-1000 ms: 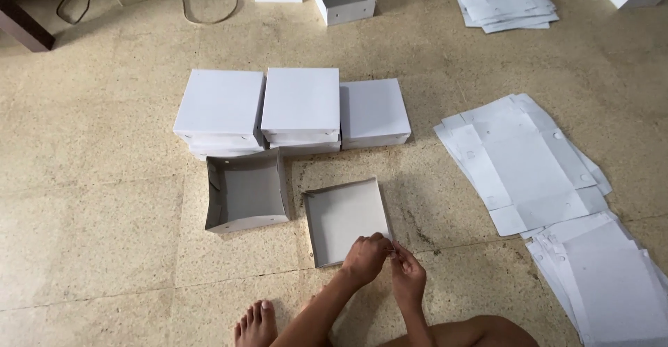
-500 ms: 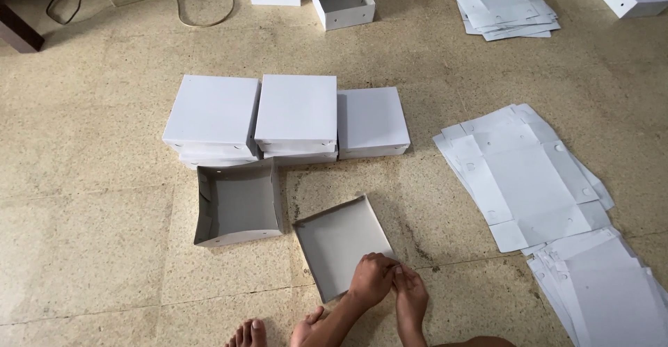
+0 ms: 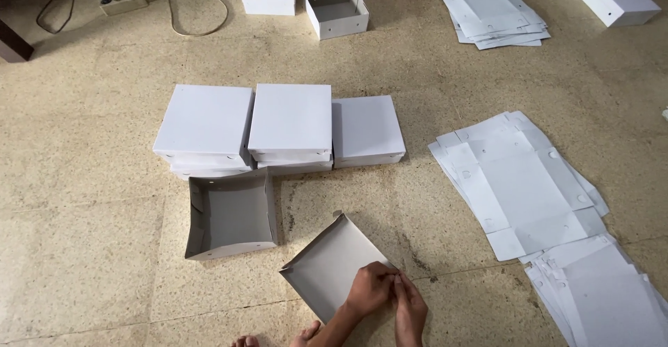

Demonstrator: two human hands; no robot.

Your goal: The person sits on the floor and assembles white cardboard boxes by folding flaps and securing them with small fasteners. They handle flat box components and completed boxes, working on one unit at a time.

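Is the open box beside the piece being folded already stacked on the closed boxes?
No, the open box sits on the floor in front of the closed boxes.

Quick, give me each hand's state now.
Left hand: shut, pinching the corner of the shallow lid.
Right hand: shut, pinching the same corner.
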